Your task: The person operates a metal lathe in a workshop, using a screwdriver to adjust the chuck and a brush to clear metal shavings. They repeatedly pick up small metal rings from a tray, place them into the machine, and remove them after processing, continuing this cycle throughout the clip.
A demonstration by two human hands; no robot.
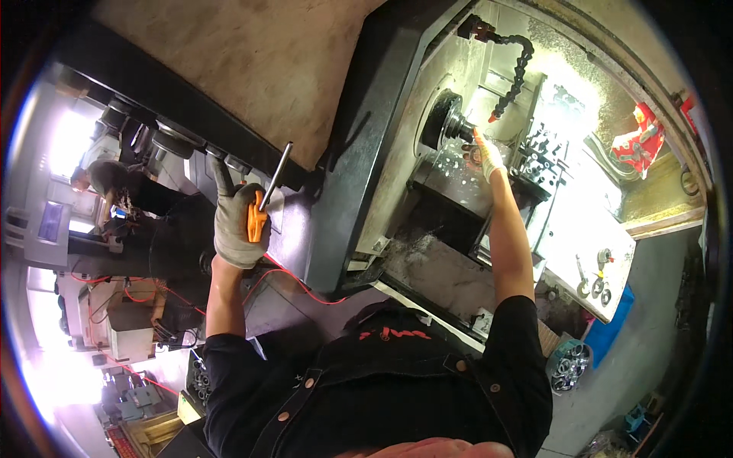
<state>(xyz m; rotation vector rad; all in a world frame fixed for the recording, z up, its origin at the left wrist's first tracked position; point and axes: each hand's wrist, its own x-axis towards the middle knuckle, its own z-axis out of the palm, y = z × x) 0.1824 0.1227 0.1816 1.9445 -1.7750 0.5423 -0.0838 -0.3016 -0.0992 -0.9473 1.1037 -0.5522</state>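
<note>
My left hand (238, 229), in a grey glove, is wrapped round an orange air blow gun (258, 220) with a long metal nozzle pointing up. Its index finger stretches to one of the round buttons (216, 152) along the underside of the machine's panel. Inside the lathe, my gloved right hand (489, 156) reaches to the dark chuck (443, 120). Its fingers close round the end of a small metal part (460, 127) at the chuck's face; the glare and the glove partly hide this grip.
A black segmented coolant hose (521, 72) with an orange tip hangs above my right hand. Beside it stands the tool block (540, 156). Metal rings (598, 290) lie on a bright board, and a bucket of rings (569, 366) stands below. Another person (114, 179) works at far left.
</note>
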